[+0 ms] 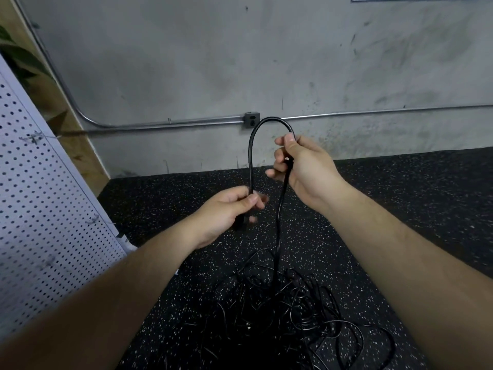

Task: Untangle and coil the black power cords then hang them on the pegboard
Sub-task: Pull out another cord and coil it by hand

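Black power cord (pixel 250 156) arched mid-frame: left hand (pixel 226 212) pinching the plug end, right hand (pixel 304 166) clenched round the run dropping to the tangle (pixel 280 303) on the floor (pixel 400 196). Pegboard (pixel 40 182) way left.

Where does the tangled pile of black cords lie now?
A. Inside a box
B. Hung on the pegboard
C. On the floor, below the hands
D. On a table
C: the pile lies on the speckled floor below the hands. One cord rises from it to the right hand and arches over to the left hand. The visible part of the pegboard bears no cord.
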The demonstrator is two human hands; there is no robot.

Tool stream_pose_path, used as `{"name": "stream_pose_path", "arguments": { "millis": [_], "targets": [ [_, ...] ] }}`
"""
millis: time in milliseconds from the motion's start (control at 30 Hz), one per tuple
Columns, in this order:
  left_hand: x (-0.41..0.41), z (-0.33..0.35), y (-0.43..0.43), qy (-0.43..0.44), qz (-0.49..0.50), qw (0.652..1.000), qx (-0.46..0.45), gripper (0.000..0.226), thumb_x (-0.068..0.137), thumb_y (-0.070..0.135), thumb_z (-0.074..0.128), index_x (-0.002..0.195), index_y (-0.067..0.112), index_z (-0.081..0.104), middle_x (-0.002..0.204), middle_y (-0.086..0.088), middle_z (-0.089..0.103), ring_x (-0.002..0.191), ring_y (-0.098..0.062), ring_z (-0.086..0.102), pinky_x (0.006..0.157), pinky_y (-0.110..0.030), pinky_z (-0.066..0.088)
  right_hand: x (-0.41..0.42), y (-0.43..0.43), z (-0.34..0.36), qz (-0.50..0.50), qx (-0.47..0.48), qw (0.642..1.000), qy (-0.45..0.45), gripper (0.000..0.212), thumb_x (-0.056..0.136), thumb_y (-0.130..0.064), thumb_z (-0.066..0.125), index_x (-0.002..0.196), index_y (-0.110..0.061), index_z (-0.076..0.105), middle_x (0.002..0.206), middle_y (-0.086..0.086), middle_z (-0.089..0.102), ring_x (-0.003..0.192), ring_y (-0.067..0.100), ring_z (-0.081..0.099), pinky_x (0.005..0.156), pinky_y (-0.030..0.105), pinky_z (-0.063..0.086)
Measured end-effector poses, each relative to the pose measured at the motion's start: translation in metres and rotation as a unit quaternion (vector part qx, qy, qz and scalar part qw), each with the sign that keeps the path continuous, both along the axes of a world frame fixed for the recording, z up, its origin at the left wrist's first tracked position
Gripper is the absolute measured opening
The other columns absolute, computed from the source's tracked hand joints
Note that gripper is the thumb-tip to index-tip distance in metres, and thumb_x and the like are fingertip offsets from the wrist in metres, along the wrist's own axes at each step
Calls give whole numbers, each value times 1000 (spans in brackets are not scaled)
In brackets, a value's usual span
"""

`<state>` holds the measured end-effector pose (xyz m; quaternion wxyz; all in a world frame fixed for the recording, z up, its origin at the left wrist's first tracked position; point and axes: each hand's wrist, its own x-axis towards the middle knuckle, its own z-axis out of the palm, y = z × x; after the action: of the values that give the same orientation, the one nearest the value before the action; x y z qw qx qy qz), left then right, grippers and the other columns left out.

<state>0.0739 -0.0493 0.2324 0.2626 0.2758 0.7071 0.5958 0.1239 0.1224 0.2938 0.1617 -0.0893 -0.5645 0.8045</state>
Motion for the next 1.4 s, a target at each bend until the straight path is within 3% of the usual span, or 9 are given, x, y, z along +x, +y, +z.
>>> {"name": "stream_pose_path", "arguments": {
  "millis": [133, 267, 400, 600, 800, 967, 1100, 1200, 1400],
  "targets": [
    [16, 5, 8, -105, -49, 991, 67, 18, 105, 14, 45, 94, 6, 58, 83, -1, 75, 90, -22, 71, 94, -39, 54, -5, -7, -1, -17, -49, 999, 11, 23, 110, -20, 41, 97, -9, 57, 64, 2, 51, 57, 13, 46, 68, 34, 61],
    [25, 6, 15, -157, -78, 977, 119, 17, 104, 14, 45, 99, 4, 57, 110, -20, 73, 104, -39, 70, 85, -39, 56, -10, -7, -4, -33, -62, 998, 3, 23, 109, -24, 44, 102, -8, 58, 70, 3, 59, 64, 13, 56, 69, 32, 59],
    [14, 10, 14, -126, 34, 979, 157, 20, 104, 17, 48, 102, 6, 65, 93, -8, 73, 85, -22, 72, 72, -32, 56, -8, -10, -19, 51, 113, 984, -125, 51, 100, -56, 49, 119, -9, 60, 96, 4, 68, 92, 21, 61, 103, 47, 48],
    [-28, 15, -3, -99, 193, 952, 216, 21, 107, 19, 48, 102, 11, 67, 93, -5, 74, 84, -18, 73, 75, -30, 56, 21, -31, -57, 294, 280, 892, -201, 29, 104, -38, 53, 123, -16, 53, 109, -1, 77, 105, 14, 72, 107, 47, 48],
    [-48, 11, -17, -31, 300, 940, 160, 23, 109, 19, 45, 108, 9, 65, 98, -7, 70, 83, -12, 73, 71, -26, 58, 26, -29, -68, 248, 489, 813, -196, 18, 109, -30, 41, 109, -14, 49, 93, 5, 75, 59, -1, 59, 56, 21, 45],
    [-51, 11, -27, 15, 320, 947, 6, 27, 107, 35, 47, 114, 14, 64, 104, -7, 64, 85, -21, 73, 73, -32, 63, 34, -19, -54, 161, 623, 755, -125, 14, 108, -31, 42, 106, -19, 50, 74, -4, 57, 56, 9, 49, 47, 23, 34],
    [-47, 11, -28, 128, 309, 935, -116, 27, 107, 42, 42, 113, 23, 61, 94, -2, 62, 76, -13, 63, 58, -25, 57, 40, -18, -43, 106, 731, 664, -111, 21, 109, -30, 40, 112, -19, 57, 76, -9, 52, 67, 18, 55, 55, 30, 40],
    [-45, 10, -22, 209, 264, 933, -127, 23, 108, 37, 42, 103, 29, 63, 103, 6, 63, 91, -9, 61, 79, -29, 53, 42, -19, -34, 101, 785, 603, -98, 20, 107, -27, 45, 115, -26, 63, 86, -9, 53, 83, 19, 60, 66, 31, 47],
    [-18, 13, -9, 150, 87, 981, -83, 24, 108, 26, 45, 99, 16, 66, 86, 9, 75, 80, -2, 69, 81, -20, 46, 40, -9, -6, 61, 803, 592, -30, 27, 107, -42, 39, 115, -33, 64, 104, -8, 64, 94, 19, 64, 74, 33, 52]
  ]
}}
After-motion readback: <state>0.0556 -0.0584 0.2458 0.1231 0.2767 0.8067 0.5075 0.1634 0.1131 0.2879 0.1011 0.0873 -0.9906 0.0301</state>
